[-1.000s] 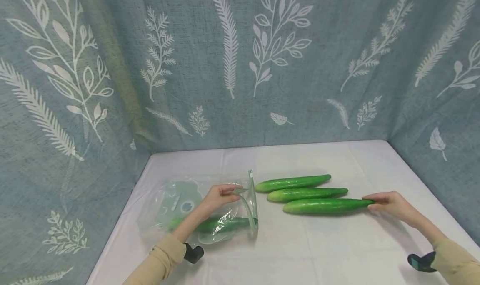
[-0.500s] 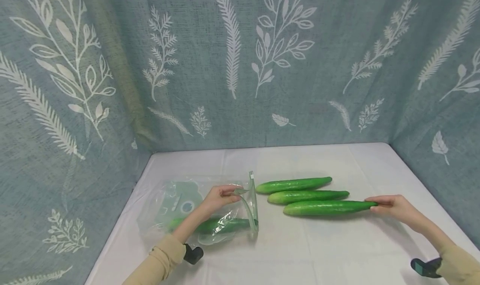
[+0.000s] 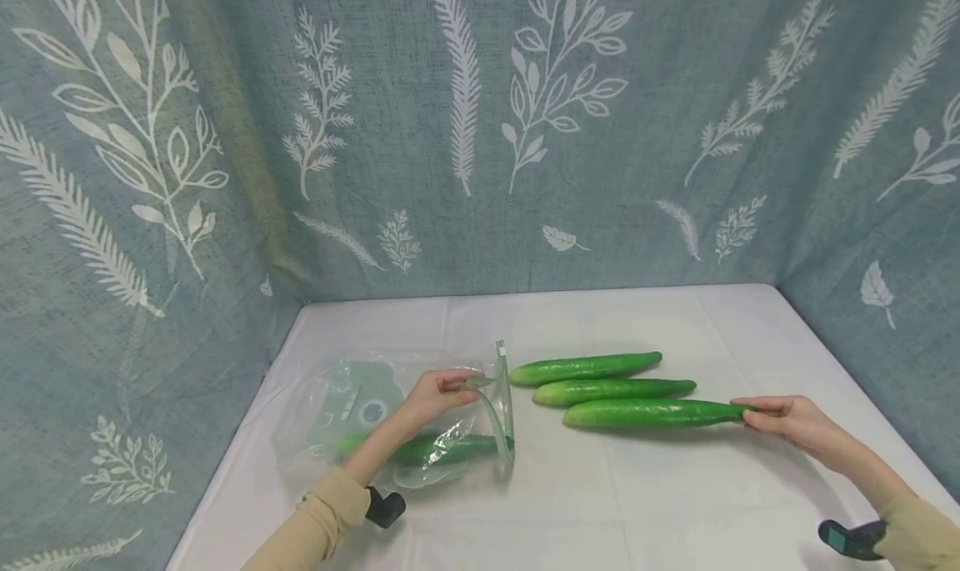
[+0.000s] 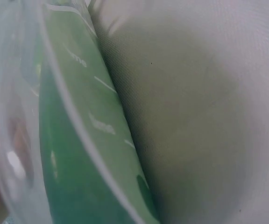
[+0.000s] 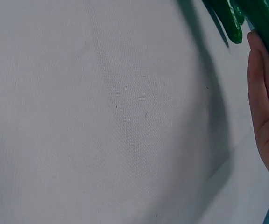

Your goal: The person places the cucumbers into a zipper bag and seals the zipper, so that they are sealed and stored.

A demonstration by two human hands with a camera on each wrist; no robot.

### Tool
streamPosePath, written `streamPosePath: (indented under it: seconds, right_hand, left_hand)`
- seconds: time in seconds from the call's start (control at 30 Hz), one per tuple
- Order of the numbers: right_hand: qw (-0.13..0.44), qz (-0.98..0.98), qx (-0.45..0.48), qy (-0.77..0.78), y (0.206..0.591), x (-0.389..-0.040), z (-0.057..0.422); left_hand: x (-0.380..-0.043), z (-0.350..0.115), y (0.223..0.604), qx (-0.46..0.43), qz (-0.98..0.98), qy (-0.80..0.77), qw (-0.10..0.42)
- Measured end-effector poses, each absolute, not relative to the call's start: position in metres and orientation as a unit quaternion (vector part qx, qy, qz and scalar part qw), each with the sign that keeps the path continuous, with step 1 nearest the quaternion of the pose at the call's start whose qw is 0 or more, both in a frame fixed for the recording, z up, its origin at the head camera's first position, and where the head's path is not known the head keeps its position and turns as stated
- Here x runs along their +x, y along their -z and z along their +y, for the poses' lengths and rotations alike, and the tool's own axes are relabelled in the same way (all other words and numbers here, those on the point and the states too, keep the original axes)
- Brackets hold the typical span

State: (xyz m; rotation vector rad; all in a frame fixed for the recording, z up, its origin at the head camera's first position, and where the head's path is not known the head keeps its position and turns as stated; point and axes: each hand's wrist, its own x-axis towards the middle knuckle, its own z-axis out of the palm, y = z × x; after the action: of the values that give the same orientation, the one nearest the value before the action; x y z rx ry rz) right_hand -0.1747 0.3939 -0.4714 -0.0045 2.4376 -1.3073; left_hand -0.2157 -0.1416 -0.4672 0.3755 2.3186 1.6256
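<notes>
In the head view my left hand (image 3: 432,393) pinches the upper film at the mouth of a clear zip bag (image 3: 303,404) and keeps it lifted. One cucumber (image 3: 457,448) lies inside the bag along its near side, partly behind my wrist. To the right, three cucumbers sit side by side outside the bag. My right hand (image 3: 791,419) pinches the thin stem end of the nearest cucumber (image 3: 652,413) between fingers and thumb. The right wrist view shows that grip at its right edge. The middle cucumber (image 3: 611,392) and the far cucumber (image 3: 588,368) lie just behind it.
A white-covered table (image 3: 555,513) bears everything. Blue-grey curtain (image 3: 495,137) with white leaf prints rises at the back and both sides. The bag's green zip strip (image 3: 505,404) faces the loose cucumbers. Dark wrist cameras are strapped below both hands.
The right hand has shifted slightly right along the stem end and holds it a little more firmly; the nearest cucumber has barely moved. The left hand stays at the bag's mouth.
</notes>
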Motion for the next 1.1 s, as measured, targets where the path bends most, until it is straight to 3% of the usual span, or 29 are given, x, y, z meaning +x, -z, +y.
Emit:
streamPosePath:
  seconds: [0.53, 1.1]
  right_hand:
    - [0.201, 0.724, -0.027, 0.659, 0.463, -0.176, 0.387]
    - [0.181, 0.709, -0.015, 0.682, 0.466, -0.171, 0.37]
  left_hand:
    - [-0.215, -0.141, 0.468, 0.128, 0.806, -0.561, 0.139]
    - [-0.214, -0.142, 0.467, 0.137, 0.803, -0.563, 0.139]
